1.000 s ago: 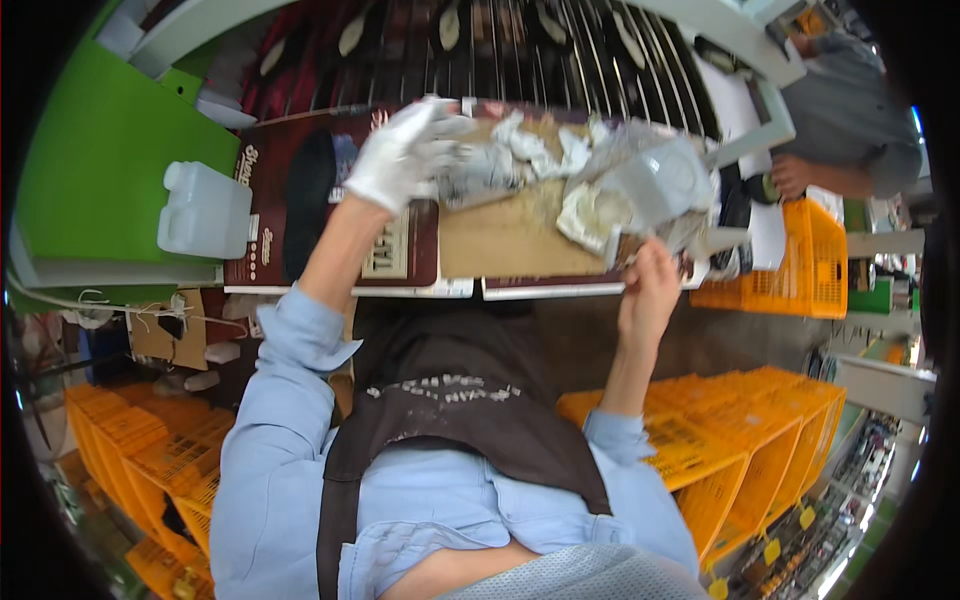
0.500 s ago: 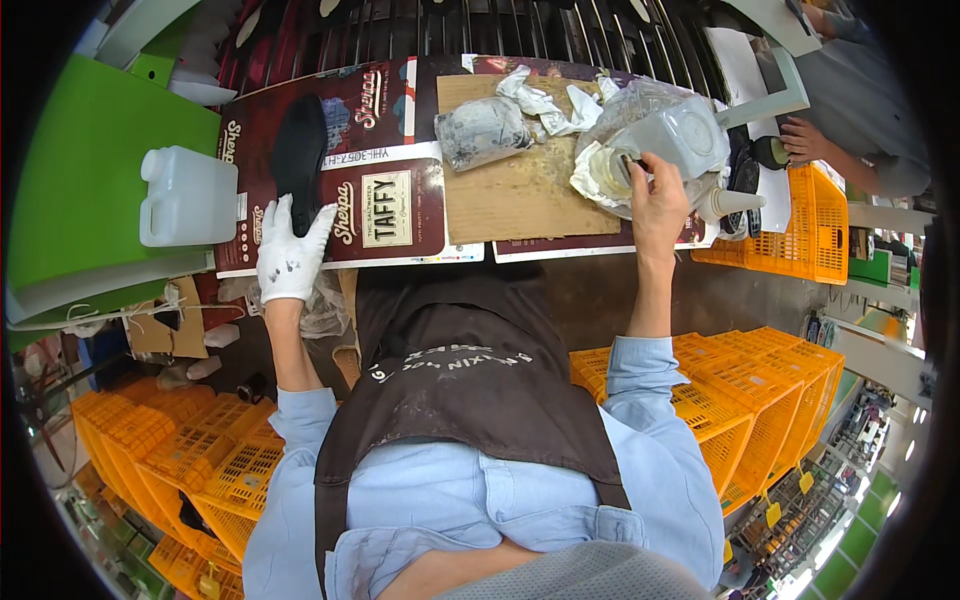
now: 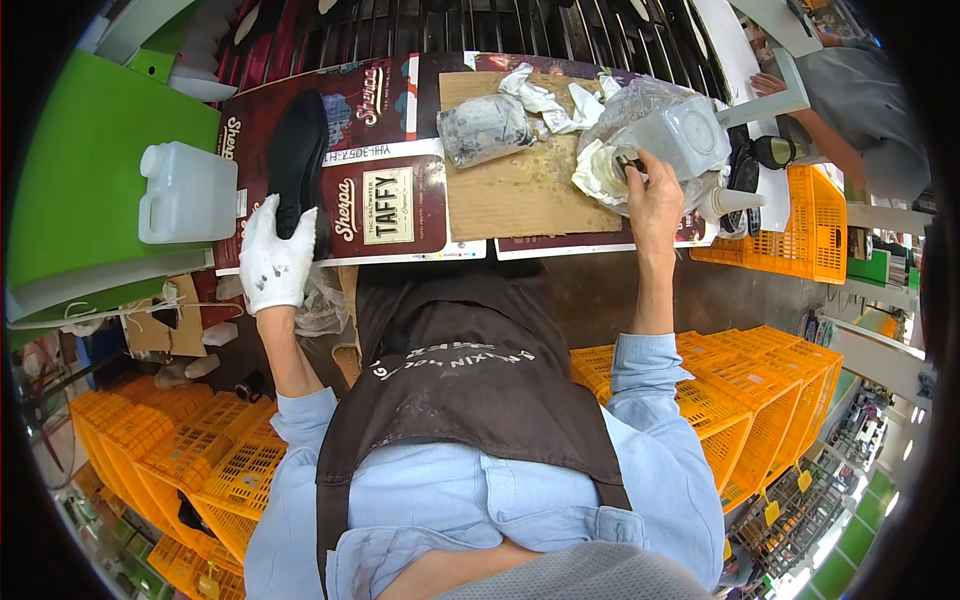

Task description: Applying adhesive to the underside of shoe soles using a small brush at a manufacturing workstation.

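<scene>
Your left hand (image 3: 272, 262), in a white glove, has its fingers laid on the heel end of the black shoe (image 3: 298, 160), which lies on the dark printed cardboard (image 3: 385, 205) covering the bench; whether the fingers are clamped around the shoe or only resting on it cannot be told. Your right hand (image 3: 652, 193) is bare and closed on something small and dark at the mouth of the clear plastic jar (image 3: 682, 135), well to the right of the shoe; the jar sits in crumpled plastic and white rags (image 3: 548, 97).

Between the shoe and the jar lies a plain brown cardboard sheet (image 3: 525, 185) with a stained grey wad (image 3: 486, 128) at its upper left. Just left of the shoe stands a white plastic jug (image 3: 186, 192) against a green panel (image 3: 75, 180). Right of the jar are small squeeze bottles (image 3: 735, 200), an orange crate (image 3: 810, 225), and another person's arm (image 3: 800, 100).

Behind the shoe runs a dark slatted rack (image 3: 480, 25). Below the bench edge, orange crates (image 3: 170, 460) stack on both sides of your apron.
</scene>
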The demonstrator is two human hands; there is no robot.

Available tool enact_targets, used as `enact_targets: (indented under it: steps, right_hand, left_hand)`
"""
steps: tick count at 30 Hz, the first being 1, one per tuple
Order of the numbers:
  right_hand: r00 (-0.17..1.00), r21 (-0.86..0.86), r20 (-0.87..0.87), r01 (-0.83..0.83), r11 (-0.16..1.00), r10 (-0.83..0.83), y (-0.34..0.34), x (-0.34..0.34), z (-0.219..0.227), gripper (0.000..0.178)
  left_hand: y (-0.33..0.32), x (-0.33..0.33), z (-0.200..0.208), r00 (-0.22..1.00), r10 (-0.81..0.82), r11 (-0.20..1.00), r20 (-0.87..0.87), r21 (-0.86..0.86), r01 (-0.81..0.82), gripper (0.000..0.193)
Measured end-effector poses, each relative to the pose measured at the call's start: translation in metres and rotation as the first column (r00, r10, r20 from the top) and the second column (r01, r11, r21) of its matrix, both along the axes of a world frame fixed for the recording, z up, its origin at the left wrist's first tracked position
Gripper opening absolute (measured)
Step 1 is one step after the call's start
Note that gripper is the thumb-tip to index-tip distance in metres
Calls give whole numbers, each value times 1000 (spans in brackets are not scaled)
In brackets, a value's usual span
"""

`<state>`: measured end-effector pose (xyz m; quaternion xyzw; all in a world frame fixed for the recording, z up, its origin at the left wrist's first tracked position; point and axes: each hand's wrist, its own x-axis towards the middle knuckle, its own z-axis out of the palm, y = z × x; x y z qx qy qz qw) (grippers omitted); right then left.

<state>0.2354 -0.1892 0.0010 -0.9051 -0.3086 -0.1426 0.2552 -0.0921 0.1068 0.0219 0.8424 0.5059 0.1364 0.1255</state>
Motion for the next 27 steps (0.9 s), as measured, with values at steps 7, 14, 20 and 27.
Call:
enact_targets:
  steps: [7, 14, 20, 27]
  right_hand:
    - [964, 430, -266, 127, 894, -9, -18, -3, -13, 24]
    - [939, 425, -342, 138, 895, 17, -19, -5, -15, 26]
    - [921, 502, -382, 139, 854, 74, -10, -6, -28, 26]
    - [599, 789, -615, 468, 398, 513, -8, 4, -36, 28]
  left_hand:
    - [21, -16, 2, 868, 182, 840, 463, -532, 108, 79]
    - [50, -35, -4, 134, 939, 143, 317, -713, 687, 36]
    - [15, -11, -13, 155, 923, 27, 351, -462, 887, 31]
    - [-74, 52, -6, 509, 563, 23, 652, -627, 778, 40]
